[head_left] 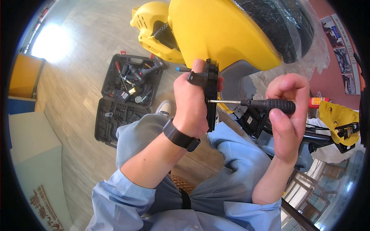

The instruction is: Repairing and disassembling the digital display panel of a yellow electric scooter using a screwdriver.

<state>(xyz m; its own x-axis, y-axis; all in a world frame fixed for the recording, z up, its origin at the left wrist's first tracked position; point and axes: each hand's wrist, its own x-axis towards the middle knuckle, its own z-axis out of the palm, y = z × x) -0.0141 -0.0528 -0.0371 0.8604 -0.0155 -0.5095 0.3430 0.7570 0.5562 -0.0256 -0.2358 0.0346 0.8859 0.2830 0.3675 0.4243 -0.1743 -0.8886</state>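
Observation:
My left hand (189,102) is wrapped round a black plastic part (211,82), which stands on edge with its narrow side toward me. A small black bracket and a short stub with a blue tip (179,69) show on its left, by my thumb. In my right hand (289,127) is a screwdriver (269,104), its black ribbed handle pinched between thumb and fingers. Its steel shaft lies level and points left, with the tip against the part's right side. Whether a screw sits at the tip is too small to tell.
A large yellow machine body (223,30) rises just beyond my hands. On the wooden floor to the left lies an open tool case (104,127) with a cordless drill (144,71) and hand tools. A yellow shell piece (335,121) and a red canister (319,102) are at right.

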